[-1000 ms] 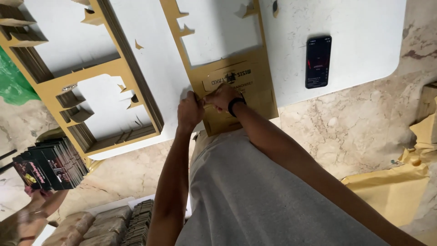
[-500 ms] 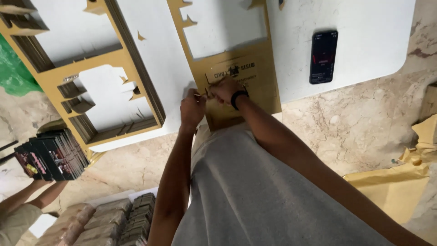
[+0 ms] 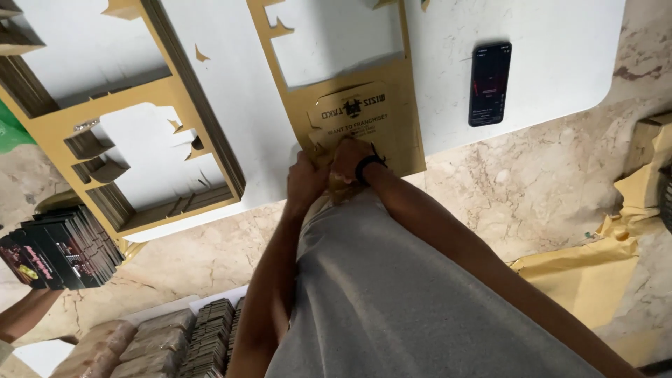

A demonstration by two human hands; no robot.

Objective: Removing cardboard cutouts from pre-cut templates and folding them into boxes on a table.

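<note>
1. Change since the earlier frame: both hands have drawn closer together at the near end of the die-cut cardboard sheet (image 3: 353,115); the stack of dark printed cartons (image 3: 56,245) at the left has shifted little.
2. Surface (image 3: 560,56): white, with a rounded near-right corner, spanning the far part of the scene above a marble floor (image 3: 532,203).
3. Stacked cardboard frames (image 3: 140,105): a thick brown pile with cut-out windows, lying on the left part of the surface.
4. Die-cut cardboard sheet: brown, with a large window at its far end and a dark printed panel near the hands. It lies flat on the middle of the surface, its near end at the surface edge.
5. Crumpled brown paper (image 3: 595,280): on the floor, near right.
6. Bundled card stacks (image 3: 175,343): at the near left edge of the view.
7. Another person's arm (image 3: 28,315): far left, under the dark cartons.
8. Phone (image 3: 489,82): dark, screen up, on the surface right of the sheet and apart from it.
9. Right hand (image 3: 350,157): wears a black wristband; grip pinched on the sheet's near edge.
10. Left hand (image 3: 304,178): just beside the right hand, touching the same edge; grip closed on the sheet.
</note>
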